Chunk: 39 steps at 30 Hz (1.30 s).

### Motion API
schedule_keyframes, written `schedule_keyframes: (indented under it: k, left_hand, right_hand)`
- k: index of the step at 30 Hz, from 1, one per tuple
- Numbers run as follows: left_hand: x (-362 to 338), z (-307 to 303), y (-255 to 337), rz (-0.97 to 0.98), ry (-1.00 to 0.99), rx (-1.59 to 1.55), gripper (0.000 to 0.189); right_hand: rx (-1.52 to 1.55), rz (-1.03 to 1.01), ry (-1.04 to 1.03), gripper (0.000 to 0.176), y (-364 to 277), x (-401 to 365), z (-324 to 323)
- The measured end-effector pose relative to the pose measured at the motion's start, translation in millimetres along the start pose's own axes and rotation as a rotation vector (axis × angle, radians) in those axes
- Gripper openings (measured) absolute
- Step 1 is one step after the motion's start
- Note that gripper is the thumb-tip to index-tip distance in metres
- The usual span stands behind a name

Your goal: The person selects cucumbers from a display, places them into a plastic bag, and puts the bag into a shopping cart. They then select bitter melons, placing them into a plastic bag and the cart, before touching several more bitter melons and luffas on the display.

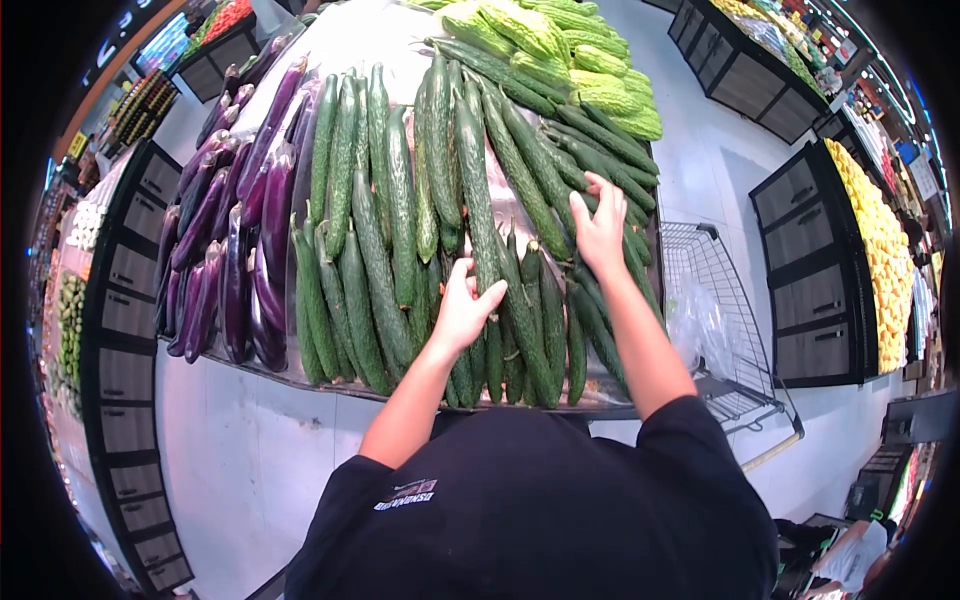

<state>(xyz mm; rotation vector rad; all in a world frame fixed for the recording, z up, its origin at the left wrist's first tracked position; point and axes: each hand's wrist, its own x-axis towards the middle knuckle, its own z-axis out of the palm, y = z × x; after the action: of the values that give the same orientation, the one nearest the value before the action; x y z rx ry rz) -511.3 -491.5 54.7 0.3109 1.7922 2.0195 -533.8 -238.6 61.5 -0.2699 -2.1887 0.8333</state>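
Long green cucumbers (405, 190) lie in rows on a display stand in front of me. My left hand (466, 305) is closed around the lower end of one long cucumber (476, 180), with the thumb on its right side and fingers on its left. Farther right, my right hand (602, 228) rests over the right-hand pile of cucumbers (540, 165). Its thumb and fingers are apart, touching or just above the cucumbers there, and I see nothing held in it.
Purple eggplants (235, 235) fill the stand's left side; pale green bitter melons (560, 45) lie at the back right. A wire shopping cart (735, 310) with clear plastic bags (695, 320) stands right of the display. Another person (850, 555) is at lower right.
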Motion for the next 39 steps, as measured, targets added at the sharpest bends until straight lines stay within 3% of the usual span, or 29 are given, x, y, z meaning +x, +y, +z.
schedule_keyframes:
  k: [3,6,10,13,15,17,18,22,25,27,28,30,33,37,39]
  left_hand:
    - [-7,19,14,0.058,0.015,-0.091,0.049]
    - [-2,29,12,0.049,-0.022,-0.134,0.052]
    - [3,30,20,0.009,-0.018,0.109,0.064]
    - [5,21,17,0.0,-0.066,0.09,0.062]
    - [4,13,18,0.021,-0.101,0.013,0.059]
    - [2,3,28,0.088,0.0,0.22,0.047]
    - [1,0,37,0.113,0.075,0.293,0.037]
    - [7,-32,57,0.486,0.516,1.03,0.039]
    - [26,-59,50,0.51,0.73,1.304,0.058]
    - [37,-70,49,0.426,0.7,1.401,0.065]
    - [40,-72,50,0.426,0.701,1.405,0.065]
    - [46,-73,53,0.234,0.607,1.429,0.068]
    - [52,-80,52,0.298,0.624,1.414,0.067]
    - [54,-84,58,0.489,0.726,1.245,0.063]
    - [65,-82,70,0.422,0.708,1.207,0.063]
  right_hand:
    - [0.539,0.305,-0.384,0.053,-48,-11,5]
    - [0.741,0.409,-0.656,0.073,-71,-14,18]
    - [0.497,0.309,-0.572,0.091,-70,-11,32]
    - [0.358,0.192,-0.497,0.079,-66,2,28]
    - [0.187,-0.015,-0.387,0.072,-60,16,27]
    - [0.014,-0.152,-0.341,0.07,-59,27,28]
    - [-0.05,-0.103,-0.434,0.069,-64,32,26]
    - [-0.273,-0.053,-0.519,0.069,-72,34,30]
    - [-0.322,-0.039,-0.492,0.068,-71,31,29]
    - [-0.287,-0.002,-0.523,0.069,-67,28,29]
    - [-0.299,-0.08,-0.461,0.069,-64,24,30]
    - [-0.22,-0.123,-0.419,0.068,-64,18,22]
    - [-0.01,-0.154,-0.339,0.066,-64,-2,-8]
    - [0.115,0.027,-0.282,0.057,-60,-50,-66]
    - [0.089,0.088,-0.242,0.054,-48,-80,-88]
